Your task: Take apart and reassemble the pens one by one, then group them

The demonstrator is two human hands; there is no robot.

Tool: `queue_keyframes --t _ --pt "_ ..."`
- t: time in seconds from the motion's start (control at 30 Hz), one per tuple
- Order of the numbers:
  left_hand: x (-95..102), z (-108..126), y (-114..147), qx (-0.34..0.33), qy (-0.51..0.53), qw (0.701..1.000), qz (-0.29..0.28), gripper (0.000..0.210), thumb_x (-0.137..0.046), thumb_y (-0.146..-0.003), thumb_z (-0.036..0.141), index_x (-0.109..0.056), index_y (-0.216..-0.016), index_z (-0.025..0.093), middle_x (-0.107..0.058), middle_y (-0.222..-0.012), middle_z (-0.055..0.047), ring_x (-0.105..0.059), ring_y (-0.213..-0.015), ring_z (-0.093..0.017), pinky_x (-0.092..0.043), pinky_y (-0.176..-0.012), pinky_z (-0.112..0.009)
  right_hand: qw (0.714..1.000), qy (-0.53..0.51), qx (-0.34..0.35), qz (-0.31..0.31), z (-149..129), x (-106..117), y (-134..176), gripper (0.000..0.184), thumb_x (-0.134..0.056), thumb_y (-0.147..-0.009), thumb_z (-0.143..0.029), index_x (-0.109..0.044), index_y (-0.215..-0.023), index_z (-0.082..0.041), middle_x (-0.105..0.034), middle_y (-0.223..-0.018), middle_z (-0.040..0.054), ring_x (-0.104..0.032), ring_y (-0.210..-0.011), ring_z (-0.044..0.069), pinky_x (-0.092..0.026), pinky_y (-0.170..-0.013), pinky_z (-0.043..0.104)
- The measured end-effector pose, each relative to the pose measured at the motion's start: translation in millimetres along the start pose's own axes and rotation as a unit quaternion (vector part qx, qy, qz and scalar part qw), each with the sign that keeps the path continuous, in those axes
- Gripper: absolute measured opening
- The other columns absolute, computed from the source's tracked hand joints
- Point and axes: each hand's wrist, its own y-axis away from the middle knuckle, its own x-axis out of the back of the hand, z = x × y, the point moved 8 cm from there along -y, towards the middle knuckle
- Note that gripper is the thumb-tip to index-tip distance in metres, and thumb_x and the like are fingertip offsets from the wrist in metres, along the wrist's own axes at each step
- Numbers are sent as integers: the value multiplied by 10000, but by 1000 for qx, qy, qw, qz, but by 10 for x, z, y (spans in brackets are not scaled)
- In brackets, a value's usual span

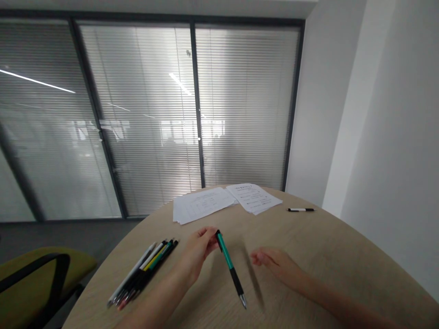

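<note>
while your left hand [199,251] holds the green and black pen [229,262] near its top end, pinched between thumb and fingers, the pen slants down toward you with its metal tip low, and the shadow lying apart from it on the table [329,260] suggests it is raised clear of the surface. your right hand [274,264] is just beyond that shadow, its fingers loosely curled in toward the palm; nothing shows in it and it is apart from the pen, but you cannot tell from this angle whether the palm is bare. as far as progress shows, one pen is up in your grasp and not yet set down, so handling that pen looks only partly done. the rest lie untouched: a bunch of pens [146,272] sits side by side to the left of your left forearm, white, yellow, green and black among them, too crowded to count. a lone black and white pen [301,209] lies at the far right, near the table's edge, with two lots of printed sheets [205,205] at the far side.
</note>
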Motion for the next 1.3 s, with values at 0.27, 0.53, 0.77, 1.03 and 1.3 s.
queue_keyframes --t 0.27,0.53,0.77,1.03,1.3 --pt "22 -452 -80 13 80 995 63 143 -489 -758 233 -546 -673 133 -563 -651 1 -564 -634 -92 -473 -718 -228 949 -266 -121 -120 -121 -315 151 469 -467 -695 -591 -566 -625 -138 -607 -593 30 -508 -478 89 -354 -488 217" --pt "-101 -531 -154 23 27 999 -21 71 -500 -718 194 -508 -667 145 -590 -610 -7 -575 -575 -111 -479 -633 -244 883 -409 -204 109 348 107 69 346 -681 -541 -450 -534 -655 -158 -526 -525 -26 -473 -475 84 -348 -491 222" --pt "-309 -504 -40 -71 -189 973 -115 226 -533 -595 133 -549 -817 172 -593 -716 9 -536 -623 -131 -420 -592 -239 897 -359 -202 159 504 210 61 320 -634 -575 -463 -494 -601 -176 -494 -503 -30 -438 -450 88 -324 -465 233" --pt "-490 -409 136 -157 -395 887 -179 180 -505 -701 244 -629 -820 190 -625 -754 -20 -538 -667 -147 -392 -620 -225 922 -301 -202 137 467 196 70 352 -568 -625 -498 -443 -523 -185 -438 -428 -55 -356 -384 65 -241 -415 218" --pt "-471 -438 109 -84 -353 914 -182 206 -526 -678 305 -665 -761 177 -596 -604 5 -490 -560 -131 -344 -520 -196 923 -296 -200 140 503 198 83 351 -585 -608 -499 -431 -536 -192 -421 -444 -63 -361 -403 69 -256 -421 213"
